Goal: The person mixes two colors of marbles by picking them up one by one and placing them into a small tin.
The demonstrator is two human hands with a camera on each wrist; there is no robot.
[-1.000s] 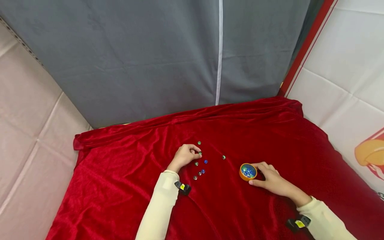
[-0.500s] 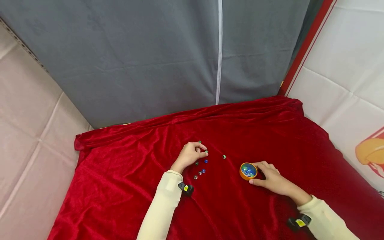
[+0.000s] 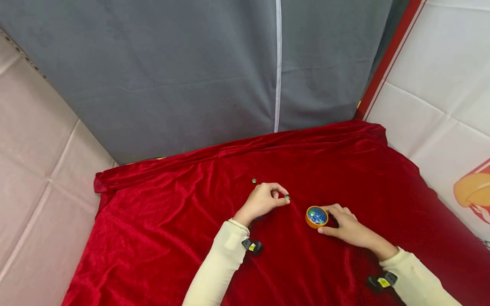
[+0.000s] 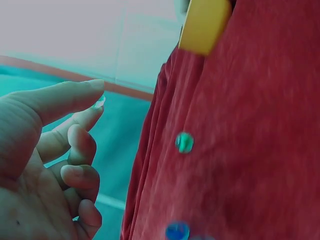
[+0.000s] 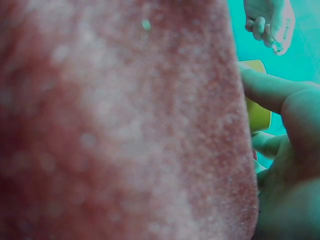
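Observation:
Between thumb and index finger, my left hand [image 3: 263, 199] pinches a small green glass marble [image 3: 287, 196]. The same clear-green marble [image 4: 101, 101] shows at the fingertips in the left wrist view. To its right, my right hand [image 3: 346, 227] grips a small round orange cup [image 3: 311, 225] from the right side, thumb in front and fingers behind. Blue and green marbles [image 3: 317, 216] lie inside the cup. In the right wrist view the cup [image 5: 260, 117] is partly covered by the thumb and looks yellow.
A green marble [image 3: 254, 181] lies on the red velvet cloth [image 3: 325, 170] behind my left hand. Another green marble [image 4: 184, 142] and a blue marble [image 4: 177, 231] appear in the left wrist view. A grey curtain [image 3: 191, 85] hangs behind the cloth, with pale panels on both sides.
My left hand has moved right with the pinched marble, closer to the cup. Its hand and wrist now hide most of the loose marbles. The right hand and cup stay in place.

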